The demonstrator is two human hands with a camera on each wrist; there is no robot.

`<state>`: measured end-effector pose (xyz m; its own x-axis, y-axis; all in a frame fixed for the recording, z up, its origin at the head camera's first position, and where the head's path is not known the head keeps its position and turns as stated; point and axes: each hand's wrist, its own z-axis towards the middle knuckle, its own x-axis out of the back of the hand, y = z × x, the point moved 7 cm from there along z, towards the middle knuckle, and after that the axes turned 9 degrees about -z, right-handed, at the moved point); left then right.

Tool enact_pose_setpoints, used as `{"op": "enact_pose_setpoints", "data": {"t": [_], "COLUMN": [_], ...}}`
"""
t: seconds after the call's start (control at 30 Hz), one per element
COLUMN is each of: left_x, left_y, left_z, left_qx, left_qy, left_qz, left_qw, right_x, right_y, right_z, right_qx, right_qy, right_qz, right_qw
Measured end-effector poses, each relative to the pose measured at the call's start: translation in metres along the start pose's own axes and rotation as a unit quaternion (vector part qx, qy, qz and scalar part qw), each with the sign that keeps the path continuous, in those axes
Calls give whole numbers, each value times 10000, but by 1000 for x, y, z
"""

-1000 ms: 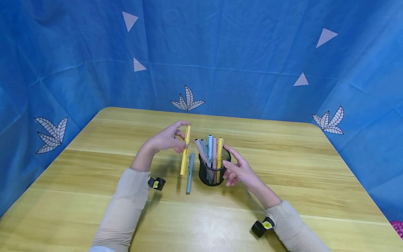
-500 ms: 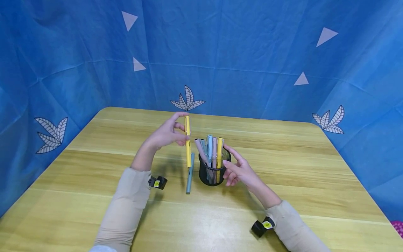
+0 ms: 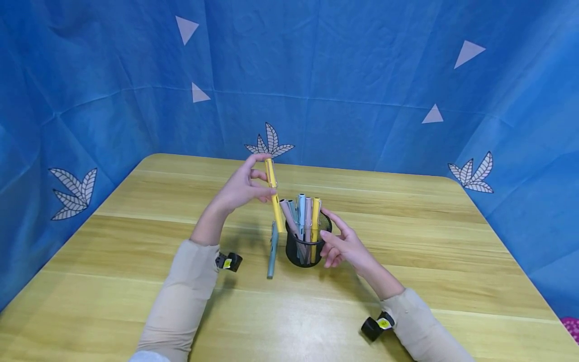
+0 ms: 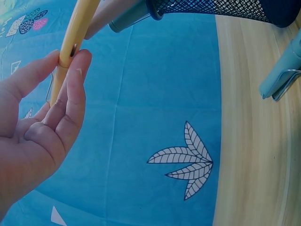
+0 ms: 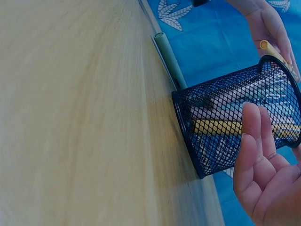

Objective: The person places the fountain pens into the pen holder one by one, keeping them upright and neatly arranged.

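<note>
My left hand pinches a capped yellow pen between thumb and fingertips, its clip near the top. The pen slants, its lower end just left of the black mesh pen holder. In the holder stand several capped pens, among them a yellow one, a light blue one and a lilac one. On the holder's right side my right hand rests with thumb and index finger extended at the rim; the right wrist view shows its other fingers loosely bent beside the mesh.
A grey-green pen lies on the wooden table, just left of the holder. Blue cloth with white leaf and triangle prints hangs behind the table and at both sides.
My left hand has lifted the yellow pen up and to the right, and its lower end has swung toward the holder. My right hand and the holder have stayed put.
</note>
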<state>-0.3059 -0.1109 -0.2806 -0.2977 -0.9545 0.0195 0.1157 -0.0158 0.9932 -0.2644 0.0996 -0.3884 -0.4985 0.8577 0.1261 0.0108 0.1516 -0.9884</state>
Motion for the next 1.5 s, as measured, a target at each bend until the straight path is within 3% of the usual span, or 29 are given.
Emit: {"op": "enact_pose_setpoints", "data": {"t": [1.0,1.5], "left_x": [-16,-28], "left_y": [21,17], "left_z": [4,11], "left_qx": [-518,-799], "left_qy": [48,34], "left_qz": [-96,665], "left_qw": [9986,9946], "right_x": [1,1], "right_y": [-1,2], "right_z": [0,1], "right_qx": [11,-14], "right_qy": [29,91], "right_qz": [-13,-70], "right_qw": [10000,9999]}}
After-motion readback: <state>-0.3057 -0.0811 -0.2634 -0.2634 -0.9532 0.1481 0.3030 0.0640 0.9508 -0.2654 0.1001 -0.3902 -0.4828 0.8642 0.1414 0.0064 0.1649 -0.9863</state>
